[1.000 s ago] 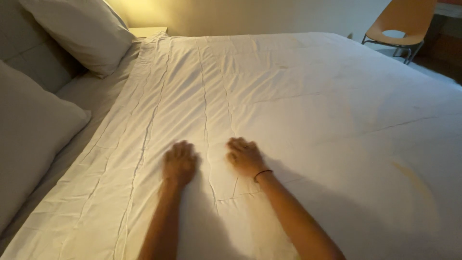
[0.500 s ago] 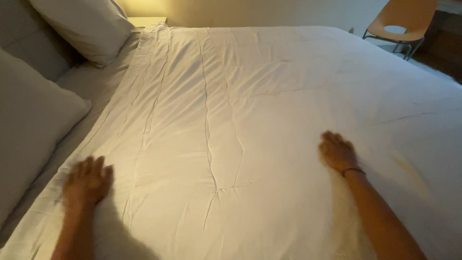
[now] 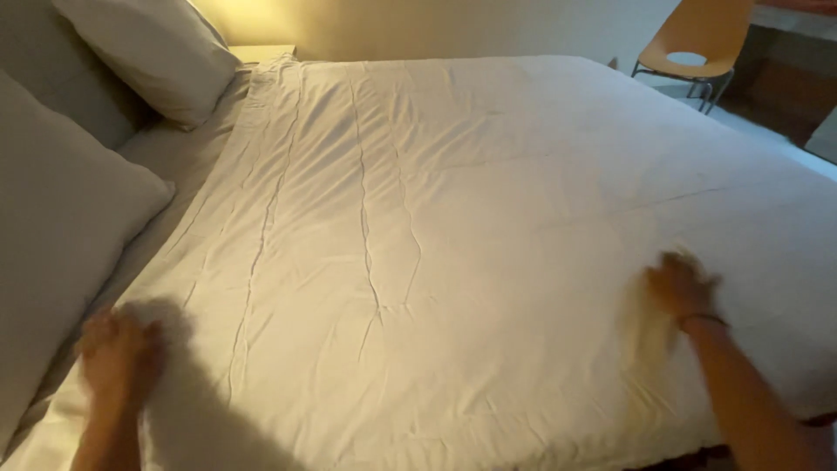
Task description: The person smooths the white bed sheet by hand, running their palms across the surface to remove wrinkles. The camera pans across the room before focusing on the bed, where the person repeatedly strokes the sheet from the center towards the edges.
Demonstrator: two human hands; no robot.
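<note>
The left hand lies flat, fingers spread, on the white duvet at its near left edge; the right hand, blurred, presses open near right. Pillows lie left; an orange chair stands far right.

Two white pillows rest against the headboard at upper left. An orange chair stands on the floor at upper right.

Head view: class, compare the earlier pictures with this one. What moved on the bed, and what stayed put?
The left hand and right hand slid apart across the white duvet, from its middle to opposite sides, palms flat, gripping nothing. Pillows and chair stayed.
</note>
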